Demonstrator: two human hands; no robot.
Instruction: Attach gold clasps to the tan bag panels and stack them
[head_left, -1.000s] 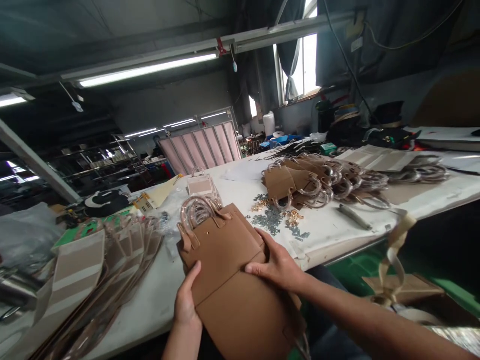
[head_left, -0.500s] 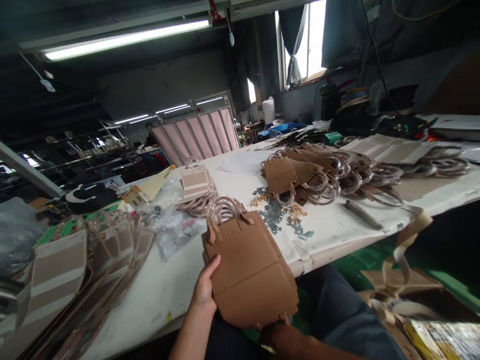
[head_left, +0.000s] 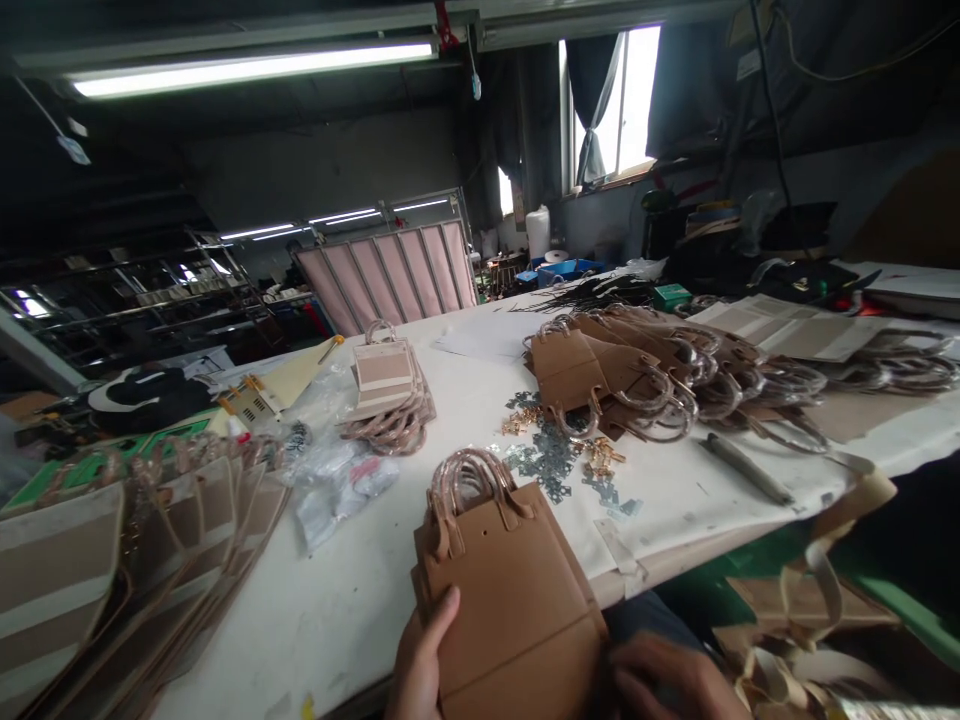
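Observation:
My left hand (head_left: 421, 655) is closed on the left edge of a stack of brown leather bag panels (head_left: 517, 590), its thumb lying on the top panel. Plastic-wrapped handles (head_left: 469, 475) stick up from the stack's far end. A crease crosses the top panel, and a small hole sits near the handle. My right hand (head_left: 675, 675), somewhat blurred, is beside the stack's lower right edge. Its fingers are loosely bent and apart, with nothing visible in them. The stack's near end runs out of the picture.
Beyond the stack lie grey metal plates (head_left: 551, 460) and gold-coloured fittings (head_left: 602, 457). More brown panels with handles (head_left: 566, 370) are piled at right, near a grey stick-like tool (head_left: 748, 468). Beige striped panels (head_left: 56, 570) stand at left; a smaller pile (head_left: 384, 375) lies further back.
The stack has come lower and nearer in the picture with my left hand. My right hand has moved from the stack's bottom end to its right side. The view has shifted slightly.

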